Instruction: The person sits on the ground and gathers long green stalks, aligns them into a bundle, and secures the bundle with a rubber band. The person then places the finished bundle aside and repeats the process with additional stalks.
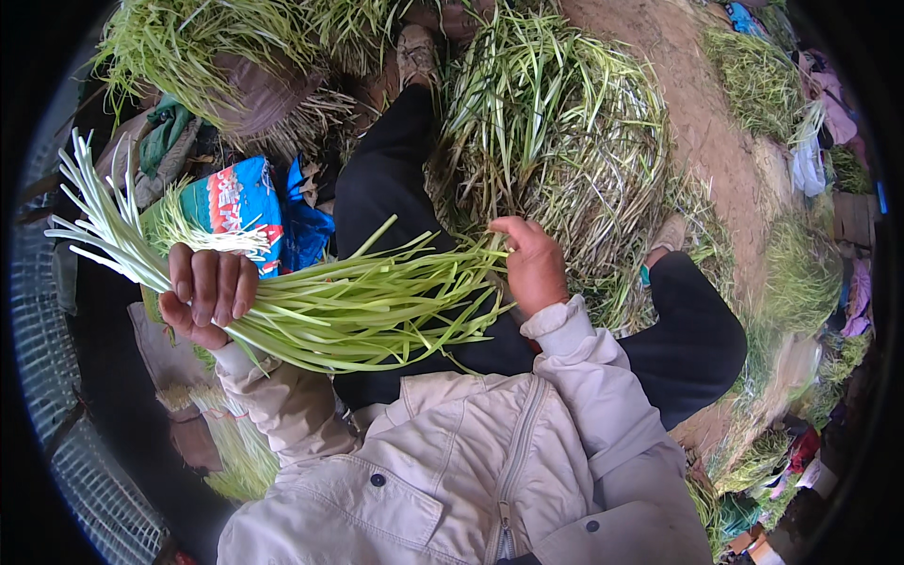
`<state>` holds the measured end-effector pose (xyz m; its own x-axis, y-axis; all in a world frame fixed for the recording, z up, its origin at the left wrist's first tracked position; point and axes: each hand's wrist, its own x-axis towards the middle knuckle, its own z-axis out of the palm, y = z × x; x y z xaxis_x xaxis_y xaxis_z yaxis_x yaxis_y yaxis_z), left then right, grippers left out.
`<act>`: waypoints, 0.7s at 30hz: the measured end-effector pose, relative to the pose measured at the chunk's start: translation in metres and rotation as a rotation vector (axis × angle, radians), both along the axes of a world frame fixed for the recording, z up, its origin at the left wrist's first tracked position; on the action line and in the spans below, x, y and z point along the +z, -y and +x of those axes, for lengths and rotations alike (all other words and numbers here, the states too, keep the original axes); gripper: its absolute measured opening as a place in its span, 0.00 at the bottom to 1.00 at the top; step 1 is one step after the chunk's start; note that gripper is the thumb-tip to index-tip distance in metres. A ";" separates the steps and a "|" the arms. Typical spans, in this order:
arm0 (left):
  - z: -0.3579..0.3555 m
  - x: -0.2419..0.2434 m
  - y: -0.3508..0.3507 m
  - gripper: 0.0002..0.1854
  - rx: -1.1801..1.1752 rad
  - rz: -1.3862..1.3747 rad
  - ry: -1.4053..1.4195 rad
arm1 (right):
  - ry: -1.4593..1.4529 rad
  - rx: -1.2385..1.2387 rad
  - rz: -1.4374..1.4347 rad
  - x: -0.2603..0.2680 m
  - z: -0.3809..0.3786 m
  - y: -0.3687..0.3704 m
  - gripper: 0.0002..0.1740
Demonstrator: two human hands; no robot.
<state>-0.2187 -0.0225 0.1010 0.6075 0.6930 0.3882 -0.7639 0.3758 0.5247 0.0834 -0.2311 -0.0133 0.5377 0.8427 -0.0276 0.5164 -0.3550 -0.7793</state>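
A bundle of long green leafy stalks with white stems, like garlic chives (367,311), lies across above my lap. My left hand (210,293) is closed around it near the white stems, which fan out to the upper left. At the leaf tips on the other side is my right hand (533,265), its fingers curled and its index finger bent at the tips; whether it pinches a leaf cannot be made out. Beneath the bundle, beside my left hand, more white-stemmed stalks (240,241) rest on a blue, red and green printed bag (247,194).
A large heap of green and dry stalks (558,141) lies between my legs. Another leafy pile (205,42) is at the upper left. Tied-looking bundles (236,445) lie beside my left sleeve. More piles (801,275) line the bare soil at right; netting (49,339) curves along the left edge.
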 end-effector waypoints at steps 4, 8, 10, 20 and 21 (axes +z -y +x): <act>0.001 0.001 -0.001 0.13 -0.017 0.023 -0.008 | -0.009 0.191 0.070 0.029 -0.015 -0.002 0.14; 0.002 0.001 -0.001 0.13 -0.017 0.017 -0.006 | -0.047 0.316 0.098 0.038 -0.031 -0.009 0.09; 0.003 0.001 -0.001 0.13 -0.020 0.018 -0.008 | -0.031 0.364 0.116 0.038 -0.036 -0.013 0.09; 0.004 0.001 0.000 0.13 -0.002 -0.028 -0.029 | -0.084 0.282 0.032 0.024 -0.042 -0.010 0.10; 0.004 0.001 0.000 0.13 0.001 -0.044 -0.021 | -0.150 0.262 0.026 0.022 -0.042 -0.009 0.09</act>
